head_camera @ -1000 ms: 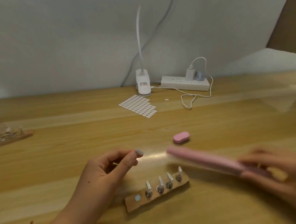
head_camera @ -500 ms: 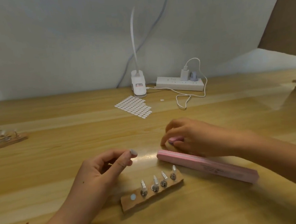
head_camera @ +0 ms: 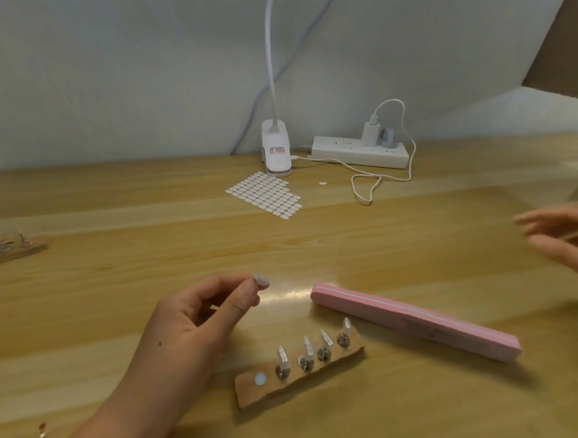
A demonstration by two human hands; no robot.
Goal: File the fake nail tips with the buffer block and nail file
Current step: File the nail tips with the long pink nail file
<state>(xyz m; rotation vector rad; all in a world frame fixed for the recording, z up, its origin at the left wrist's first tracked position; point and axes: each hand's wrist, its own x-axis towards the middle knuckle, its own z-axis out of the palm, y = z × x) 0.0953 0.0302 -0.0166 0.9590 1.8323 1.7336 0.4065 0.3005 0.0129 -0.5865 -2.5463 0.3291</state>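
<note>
We take the wooden holder at the front of the tabletop as our mark. Four nail tips stand on metal pegs along it, and a white dot sits at its left end.

Just behind and left of the holder, the left hand pinches a single grey nail tip between thumb and forefinger. Behind and right of the holder, the long pink buffer block lies flat and slantwise, one end near the last peg but apart from it.

Far right of the holder, the right hand is cut by the frame edge and smeared by motion. Its fingers look stretched, yet we cannot tell whether they hold anything.

Well behind the holder we see a sticker sheet, a lamp clip and a power strip. Far left of it, a second holder is blurred and partly cut off.
</note>
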